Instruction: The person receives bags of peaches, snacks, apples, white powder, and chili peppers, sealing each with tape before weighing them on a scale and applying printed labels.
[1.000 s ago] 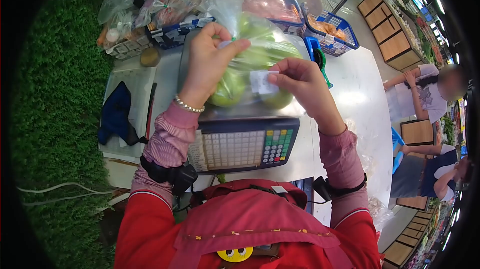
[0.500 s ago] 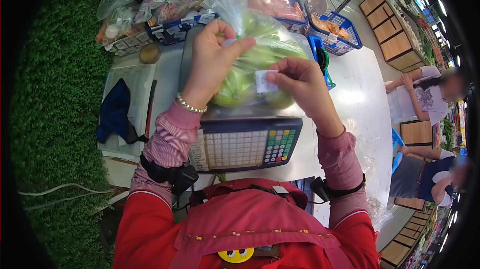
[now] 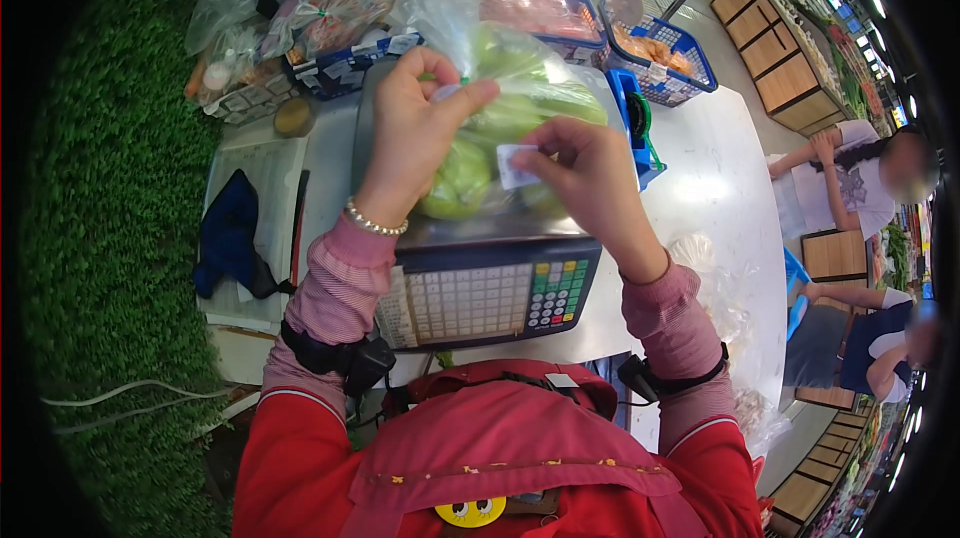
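Note:
A clear plastic bag of green fruit (image 3: 520, 108) rests on the steel pan of a weighing scale (image 3: 490, 288). My left hand (image 3: 415, 128) pinches the gathered neck of the bag near its top. My right hand (image 3: 580, 173) holds a small white label (image 3: 512, 166) between thumb and fingers and presses it against the side of the bag. The scale's keypad faces me below the bag.
Blue baskets of bagged produce (image 3: 660, 63) stand behind the scale. A dark blue cloth (image 3: 230, 233) lies on papers at the left. Loose plastic bags (image 3: 725, 288) sit on the white counter (image 3: 715, 178) at right. Two people (image 3: 860, 178) stand beyond its right edge.
My right hand has shifted the label slightly left and closer onto the bag. My left hand keeps its grip on the bag's neck.

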The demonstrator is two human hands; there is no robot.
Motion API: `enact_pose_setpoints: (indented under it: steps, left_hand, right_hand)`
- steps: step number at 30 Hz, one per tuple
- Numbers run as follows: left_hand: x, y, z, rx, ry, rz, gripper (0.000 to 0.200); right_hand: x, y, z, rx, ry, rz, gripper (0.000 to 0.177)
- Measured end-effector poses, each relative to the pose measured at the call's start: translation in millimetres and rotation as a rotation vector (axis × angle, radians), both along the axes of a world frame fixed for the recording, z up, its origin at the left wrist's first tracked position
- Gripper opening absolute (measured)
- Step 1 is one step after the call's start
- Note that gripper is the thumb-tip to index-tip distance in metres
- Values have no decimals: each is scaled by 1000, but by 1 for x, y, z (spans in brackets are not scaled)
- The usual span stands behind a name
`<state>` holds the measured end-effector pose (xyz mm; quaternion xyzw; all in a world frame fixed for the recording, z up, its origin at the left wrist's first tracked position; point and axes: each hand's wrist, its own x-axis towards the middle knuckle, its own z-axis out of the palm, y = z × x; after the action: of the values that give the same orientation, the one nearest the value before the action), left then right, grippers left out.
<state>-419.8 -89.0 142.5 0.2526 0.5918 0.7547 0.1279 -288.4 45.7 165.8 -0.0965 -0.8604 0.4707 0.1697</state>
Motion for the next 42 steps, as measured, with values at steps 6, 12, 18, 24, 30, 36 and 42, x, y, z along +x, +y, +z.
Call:
enact_pose_setpoints:
  steps: [6, 12, 18, 24, 30, 36, 42]
  left_hand:
    - [3, -2, 5, -36, 9, -3, 29]
    - [8, -1, 9, -46, 38, 20, 29]
    - [8, -1, 10, -12, -13, -34, 26]
    - [27, -4, 6, 153, 230, 42, 18]
    - [33, 13, 26, 98, 355, 108, 20]
    - [75, 56, 108, -137, 911, -205, 31]
    - [101, 80, 49, -153, 483, -437, 22]
  right_hand:
    - [0, -5, -12, 405, 108, -55, 28]
    - [0, 6, -1, 613, 176, -249, 37]
    - [0, 16, -3, -151, 172, -78, 35]
    - [-42, 14, 0, 504, 489, 226, 36]
    - [-33, 45, 31, 437, 404, 351, 22]
    - [50, 139, 66, 91, 547, 53, 19]
    - [173, 278, 91, -474, 416, -566, 17]
